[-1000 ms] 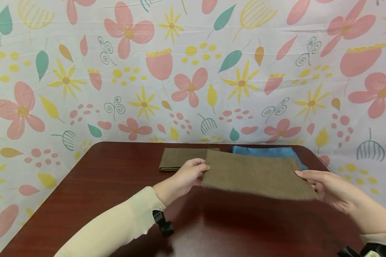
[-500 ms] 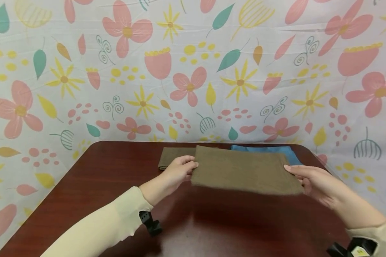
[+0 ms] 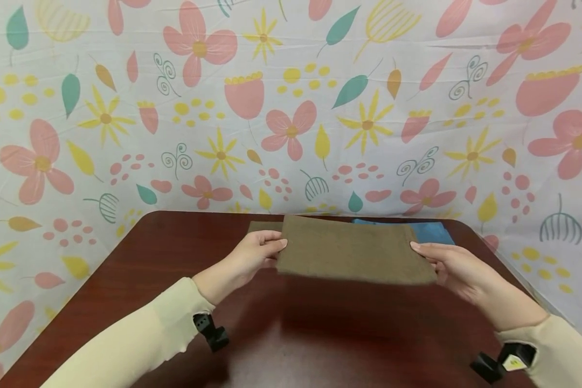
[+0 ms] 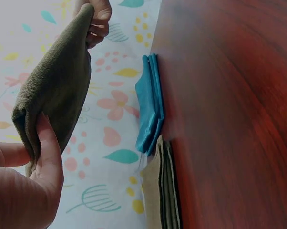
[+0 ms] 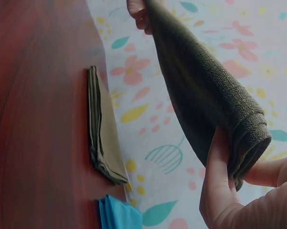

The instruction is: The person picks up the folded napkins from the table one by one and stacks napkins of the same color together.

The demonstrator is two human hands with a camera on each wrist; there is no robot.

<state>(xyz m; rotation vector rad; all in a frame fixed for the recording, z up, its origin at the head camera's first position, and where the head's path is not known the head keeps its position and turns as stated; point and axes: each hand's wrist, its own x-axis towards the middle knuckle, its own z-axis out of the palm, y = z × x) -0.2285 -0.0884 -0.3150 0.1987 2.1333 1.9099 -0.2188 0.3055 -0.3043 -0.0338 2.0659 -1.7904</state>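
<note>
A folded olive-brown cloth [image 3: 354,250] is held in the air over the table, stretched between both hands. My left hand [image 3: 244,261] pinches its left edge, thumb on top. The right hand [image 3: 470,275] grips the right edge in the same way. Folded layers show at the cloth's end in the right wrist view. Behind it on the table lies a second folded olive-brown cloth [image 5: 105,129], mostly hidden in the head view. Beside that one is a folded blue cloth [image 4: 150,105], partly covered by the held cloth in the head view.
The dark red-brown wooden table [image 3: 174,258] has rounded far corners. A white curtain [image 3: 291,81] printed with flowers and leaves hangs behind it. Each wrist wears a black camera mount, the left one [image 3: 210,331] hanging under the sleeve cuff.
Both hands have moved left and slightly up in the head view, with the cloth between them. It now covers more of the brown cloth on the table. Both grips are unchanged.
</note>
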